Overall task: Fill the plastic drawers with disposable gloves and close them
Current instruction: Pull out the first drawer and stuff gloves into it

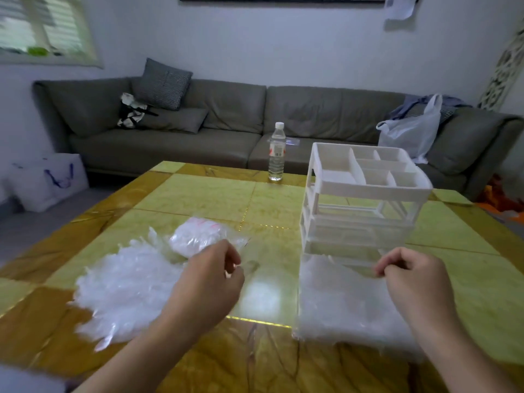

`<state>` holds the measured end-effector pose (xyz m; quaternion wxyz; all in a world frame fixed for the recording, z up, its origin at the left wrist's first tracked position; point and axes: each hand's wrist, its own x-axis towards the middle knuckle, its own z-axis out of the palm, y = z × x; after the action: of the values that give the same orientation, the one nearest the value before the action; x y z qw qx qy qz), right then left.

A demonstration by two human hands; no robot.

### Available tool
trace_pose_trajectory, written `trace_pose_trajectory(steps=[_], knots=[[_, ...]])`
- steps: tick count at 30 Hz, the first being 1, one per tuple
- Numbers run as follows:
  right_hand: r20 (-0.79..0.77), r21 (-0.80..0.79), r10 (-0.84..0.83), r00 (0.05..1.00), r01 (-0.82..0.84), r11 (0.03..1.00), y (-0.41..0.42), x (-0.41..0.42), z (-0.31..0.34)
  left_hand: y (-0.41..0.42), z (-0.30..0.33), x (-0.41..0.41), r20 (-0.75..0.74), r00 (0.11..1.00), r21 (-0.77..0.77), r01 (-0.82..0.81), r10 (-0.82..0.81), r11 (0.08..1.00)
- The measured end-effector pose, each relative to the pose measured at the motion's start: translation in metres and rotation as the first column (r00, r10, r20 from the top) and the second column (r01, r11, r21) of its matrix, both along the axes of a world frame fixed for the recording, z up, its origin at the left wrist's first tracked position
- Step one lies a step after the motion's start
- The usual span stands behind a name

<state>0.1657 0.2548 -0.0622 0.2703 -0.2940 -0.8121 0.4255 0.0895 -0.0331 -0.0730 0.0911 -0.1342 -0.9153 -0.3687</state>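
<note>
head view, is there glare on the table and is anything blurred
Head view: a bright glare patch on the glossy table between the left hand and right hand; the loose glove pile and organizer look soft with motion blur; wide-angle bending at the edges.

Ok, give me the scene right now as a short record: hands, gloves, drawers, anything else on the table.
left hand: fingers curled, pinching a clear glove
right hand: fingers curled at the pulled-out drawer; grip unclear
drawer: bottom one, pulled out toward the person, holding gloves
drawer unit: white, top tray divided, with nothing visible in it
loose gloves: heap on the table, left of the left hand
glove bag: behind the heap
bottle: upright at far edge
</note>
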Motion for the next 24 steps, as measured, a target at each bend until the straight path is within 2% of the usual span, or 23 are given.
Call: trace_pose_trajectory(steps=[2, 4, 6, 11, 17, 24], knots=[[-0.04, 0.024, 0.021, 0.999, -0.02, 1.0, -0.012, 0.0, 0.003, -0.034, -0.01, -0.01, 0.15, 0.985, -0.226, -0.052, 0.087, 0.973], [-0.065, 0.048, 0.072, 0.995, -0.069, 0.996, -0.025, -0.001, 0.005, -0.058, -0.019, -0.017, 0.322, 0.936, -0.466, 0.027, 0.142, 0.884], [-0.087, 0.076, 0.127, 0.988, -0.12, 0.99, -0.038, -0.003, 0.006, -0.067, -0.025, -0.02, 0.361, 0.919, -0.557, 0.075, 0.159, 0.827], [-0.112, 0.184, 0.261, 0.959, -0.239, 0.954, -0.07, -0.01, 0.002, -0.078, -0.028, -0.029, 0.35, 0.928, -0.445, 0.045, 0.127, 0.895], [-0.099, 0.262, 0.383, 0.919, -0.347, 0.901, -0.096, -0.017, -0.009, -0.084, -0.024, -0.035, 0.34, 0.936, -0.404, 0.055, 0.094, 0.913], [-0.149, 0.372, 0.486, 0.861, -0.407, 0.834, -0.118, -0.018, -0.017, -0.095, 0.006, -0.027, 0.234, 0.971, -0.127, -0.025, 0.054, 0.992]])
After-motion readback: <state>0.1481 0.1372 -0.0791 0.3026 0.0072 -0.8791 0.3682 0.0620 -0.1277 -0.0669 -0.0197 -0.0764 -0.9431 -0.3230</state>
